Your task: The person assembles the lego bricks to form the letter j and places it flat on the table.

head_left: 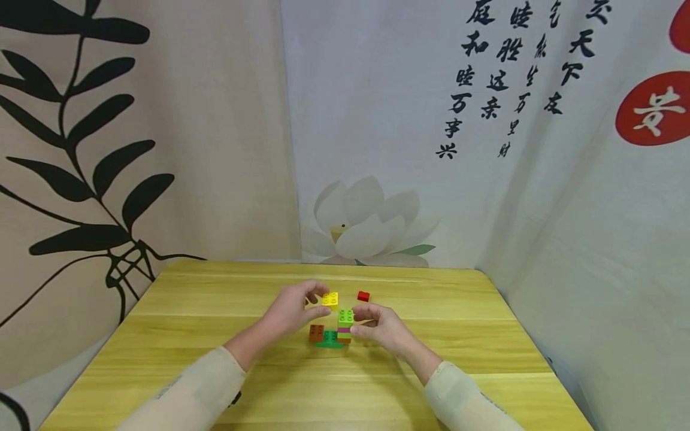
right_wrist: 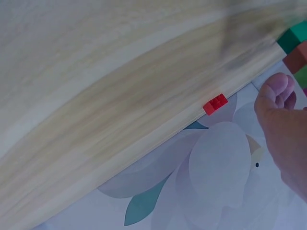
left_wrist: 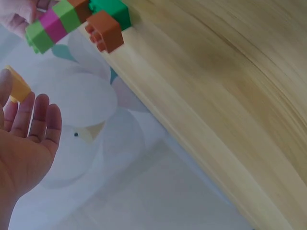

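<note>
My left hand (head_left: pixel 292 308) pinches a yellow toy brick (head_left: pixel 330 300) between thumb and fingers, just behind and left of a brick stack (head_left: pixel 345 319). In the left wrist view the other fingers of that hand (left_wrist: pixel 29 139) extend beside the yellow brick (left_wrist: pixel 19 87). The stack stands upright, light green on top, then magenta, light green and brown. My right hand (head_left: pixel 385 326) holds its right side, thumb by the front edge and forefinger by the top brick. A dark green base piece (head_left: pixel 330 338) joins the stack to a brown brick (head_left: pixel 316 333) on the left.
A single red brick (head_left: pixel 363 296) lies behind the right hand, near the far edge of the wooden table (head_left: pixel 215 293). Beyond that edge hangs a cloth backdrop (head_left: pixel 372 120) with a lotus, leaves and writing.
</note>
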Available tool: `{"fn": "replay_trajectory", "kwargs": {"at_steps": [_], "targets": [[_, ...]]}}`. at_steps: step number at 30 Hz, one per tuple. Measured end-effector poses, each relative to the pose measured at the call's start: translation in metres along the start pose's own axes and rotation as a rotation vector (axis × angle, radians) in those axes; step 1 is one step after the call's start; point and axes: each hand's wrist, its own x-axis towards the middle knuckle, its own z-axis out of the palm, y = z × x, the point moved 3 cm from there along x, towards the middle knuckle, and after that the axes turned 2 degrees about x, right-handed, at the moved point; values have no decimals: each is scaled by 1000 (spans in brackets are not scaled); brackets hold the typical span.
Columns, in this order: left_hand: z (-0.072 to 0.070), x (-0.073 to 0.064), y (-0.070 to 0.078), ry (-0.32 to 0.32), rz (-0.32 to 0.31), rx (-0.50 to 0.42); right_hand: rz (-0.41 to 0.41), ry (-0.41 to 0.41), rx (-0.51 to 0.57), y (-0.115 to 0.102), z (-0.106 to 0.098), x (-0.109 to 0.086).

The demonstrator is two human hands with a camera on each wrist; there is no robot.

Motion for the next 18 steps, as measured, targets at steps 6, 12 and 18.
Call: {"fn": "replay_trajectory", "kwargs": {"at_steps": [6, 12, 18], "targets": [[18, 6, 7, -49, 55, 18, 0, -13, -6, 1, 1, 1], [26, 6, 13, -84, 88, 14, -11, -22, -15, 2, 2, 2], [32, 7, 11, -90, 83, 24, -22, -19, -18, 2, 3, 3]]}}
